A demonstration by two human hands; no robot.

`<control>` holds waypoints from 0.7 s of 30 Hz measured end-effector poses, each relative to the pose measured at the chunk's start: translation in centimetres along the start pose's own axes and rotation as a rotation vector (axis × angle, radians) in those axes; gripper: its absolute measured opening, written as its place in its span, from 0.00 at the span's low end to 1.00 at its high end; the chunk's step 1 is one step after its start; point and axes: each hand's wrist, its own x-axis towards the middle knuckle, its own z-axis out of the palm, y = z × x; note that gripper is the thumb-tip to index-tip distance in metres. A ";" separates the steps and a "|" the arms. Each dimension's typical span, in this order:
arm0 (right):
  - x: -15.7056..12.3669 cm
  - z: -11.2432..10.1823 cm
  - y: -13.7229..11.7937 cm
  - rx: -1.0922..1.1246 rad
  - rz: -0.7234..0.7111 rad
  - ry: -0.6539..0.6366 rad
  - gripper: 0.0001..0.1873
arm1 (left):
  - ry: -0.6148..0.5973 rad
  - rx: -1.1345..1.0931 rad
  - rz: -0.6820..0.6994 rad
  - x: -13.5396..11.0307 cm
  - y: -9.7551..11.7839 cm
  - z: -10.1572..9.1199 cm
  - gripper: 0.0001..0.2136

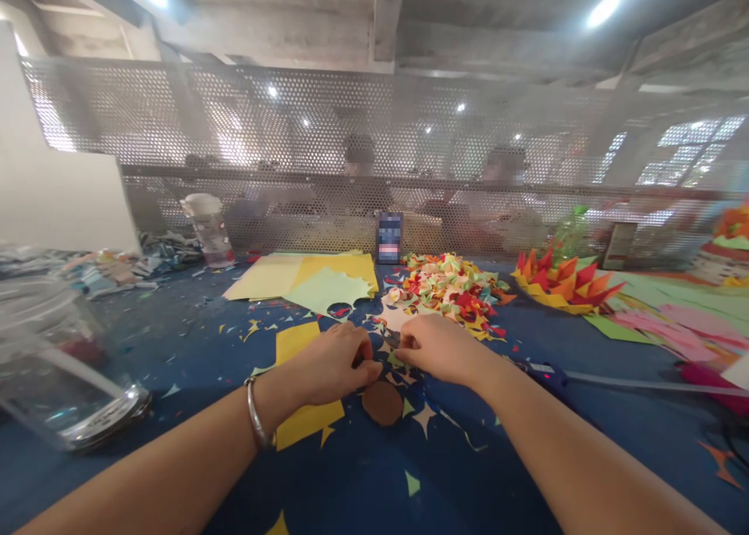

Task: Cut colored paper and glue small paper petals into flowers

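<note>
My left hand (336, 365), with a silver bangle at the wrist, has its fingers curled over the near end of the paper scraps. Facing it, my right hand (438, 349) pinches thumb and fingers together among the same scraps. Whatever either hand holds is too small or hidden. Just below them on the dark blue table lies a brown round disc (382, 403). A yellow paper sheet (307, 430) is partly under my left hand and wrist. Pointed paper offcuts (425, 419) are strewn around both hands. Beyond my right hand rises a heap of small folded paper pieces (453, 281).
Yellow and pale green sheets (328, 285) lie behind my left hand, near a standing phone (389, 239). A clear container (64, 363) and a lidded cup (207, 229) stand left. To the right are a red-orange-yellow folded paper ring (565, 281) and a dark blue tool (544, 373).
</note>
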 end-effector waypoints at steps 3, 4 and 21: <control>-0.1 0.0 0.0 0.001 0.007 0.014 0.08 | -0.014 -0.200 -0.052 0.4 -0.4 0.2 0.06; -0.1 0.0 0.1 0.004 0.008 0.025 0.08 | -0.007 -0.298 -0.071 0.6 -0.6 0.3 0.07; -0.6 -0.6 -1.1 0.197 -0.337 0.228 0.08 | -0.034 -1.230 -0.167 0.9 -0.8 -0.6 0.20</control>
